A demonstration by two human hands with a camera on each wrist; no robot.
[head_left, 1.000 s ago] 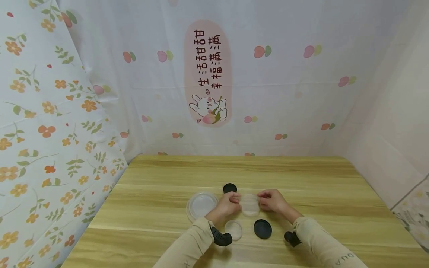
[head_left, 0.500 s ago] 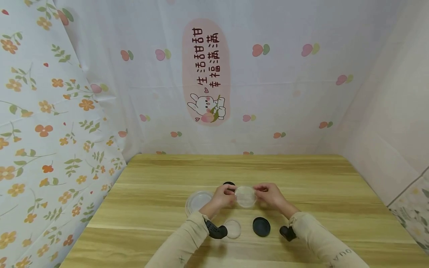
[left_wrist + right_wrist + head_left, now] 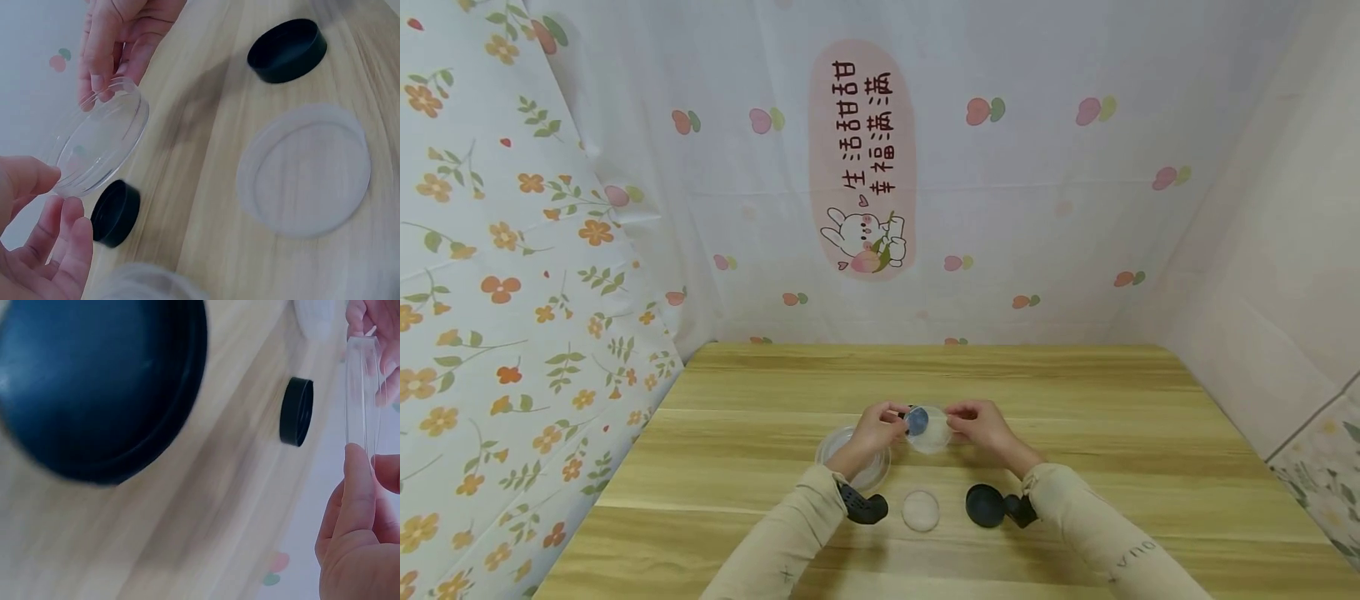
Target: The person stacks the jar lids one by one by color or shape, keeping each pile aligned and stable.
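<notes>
Both hands hold a clear, shallow round plastic dish [image 3: 936, 435], tilted and raised above the table. My left hand [image 3: 878, 427] pinches its left edge between thumb and fingers. At the opposite edge, the fingertips of my right hand [image 3: 987, 427] pinch it. Stepped rims show on the dish [image 3: 103, 140] in the left wrist view; whether it is one piece or two stacked, I cannot tell. A small black round lid [image 3: 117, 212] lies on the table below and behind it, and in the head view shows partly through the clear plastic.
On the wooden table [image 3: 760, 533], a flat translucent round lid [image 3: 921, 511] lies nearest me. To its right is a larger black round lid [image 3: 983, 506], beside the right wrist's black device [image 3: 1021, 510]. Clear round lids or dishes [image 3: 874, 473] lie left, partly under my left forearm.
Both hands have moved left and away from me with the clear dish, bringing it in front of the small black lid. The lids on the table have stayed put.
</notes>
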